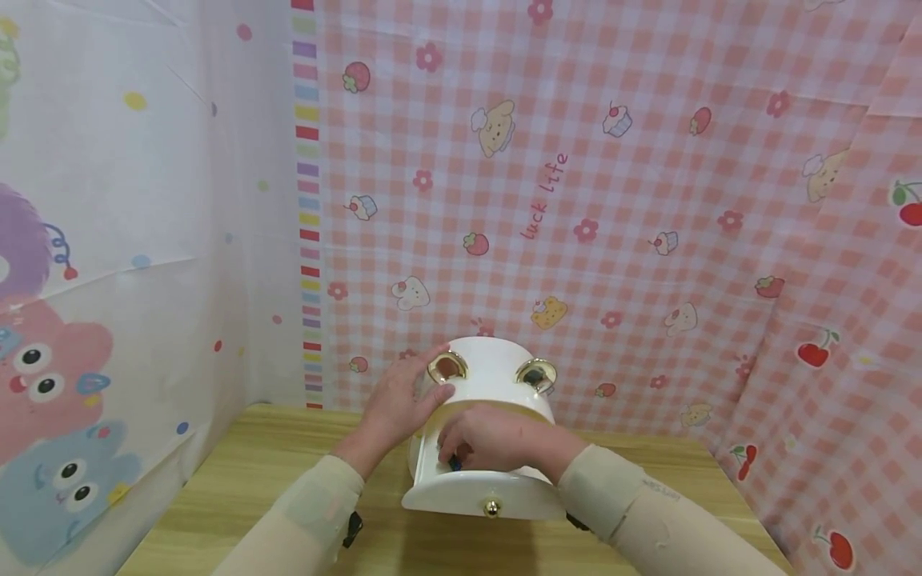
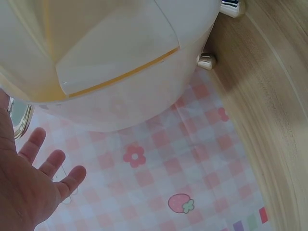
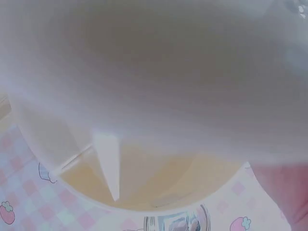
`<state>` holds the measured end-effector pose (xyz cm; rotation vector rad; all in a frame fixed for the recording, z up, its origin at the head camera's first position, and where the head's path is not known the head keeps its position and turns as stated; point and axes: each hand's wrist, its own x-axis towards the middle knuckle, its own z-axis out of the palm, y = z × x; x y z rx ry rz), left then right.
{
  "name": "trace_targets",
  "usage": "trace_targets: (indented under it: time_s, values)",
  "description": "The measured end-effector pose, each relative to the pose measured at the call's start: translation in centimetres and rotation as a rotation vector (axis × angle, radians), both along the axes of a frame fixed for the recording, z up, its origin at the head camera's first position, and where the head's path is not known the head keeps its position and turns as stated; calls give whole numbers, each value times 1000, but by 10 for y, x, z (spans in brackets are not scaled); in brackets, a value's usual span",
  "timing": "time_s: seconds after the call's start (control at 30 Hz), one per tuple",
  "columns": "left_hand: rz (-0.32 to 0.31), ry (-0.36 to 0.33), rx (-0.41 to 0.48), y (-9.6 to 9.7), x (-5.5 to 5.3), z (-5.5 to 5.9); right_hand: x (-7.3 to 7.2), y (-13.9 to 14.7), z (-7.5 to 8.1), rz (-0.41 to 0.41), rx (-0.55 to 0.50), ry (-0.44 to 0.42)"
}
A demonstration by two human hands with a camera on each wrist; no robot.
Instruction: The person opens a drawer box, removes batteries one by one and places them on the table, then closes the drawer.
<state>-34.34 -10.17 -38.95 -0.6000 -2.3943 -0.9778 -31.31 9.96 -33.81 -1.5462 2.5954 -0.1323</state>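
Observation:
A white rounded storage box with two gold ring-shaped ears stands on the table, its front open. Its front panel, with a gold knob, juts out toward me. My left hand rests against the box's left side near the left gold ear. In the left wrist view, that hand has its fingers spread. My right hand reaches into the opening, fingers curled, and pinches a small dark-blue item. Most of the item is hidden by the fingers. A blurred white surface covers much of the right wrist view.
The box stands on a wood-grain table. Behind it hangs a pink checked curtain, close to the table's back edge. A white cartoon-print curtain hangs on the left.

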Motion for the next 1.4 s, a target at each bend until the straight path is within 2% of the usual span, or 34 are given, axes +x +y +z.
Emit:
trace_targets:
  time_s: [0.2,0.5,0.77,1.0,1.27,1.4]
  values:
    - [-5,8,0,-1,0,0,1,1,0,-63,-32,-27]
    - [-7,5,-6,0,0,0,3,4,-2,-127,-54,4]
    - [-8,-29,0,0,3,2,10,12,5,-176,-149,-95]
    - [1,-36,-11,0,3,2,16,21,15,-110,-194,-6]
    - [-2,-30,-13,0,3,2,24,40,31,-123,-289,28]
    - [2,-41,-9,-1,3,2,26,55,42,-158,-355,65]
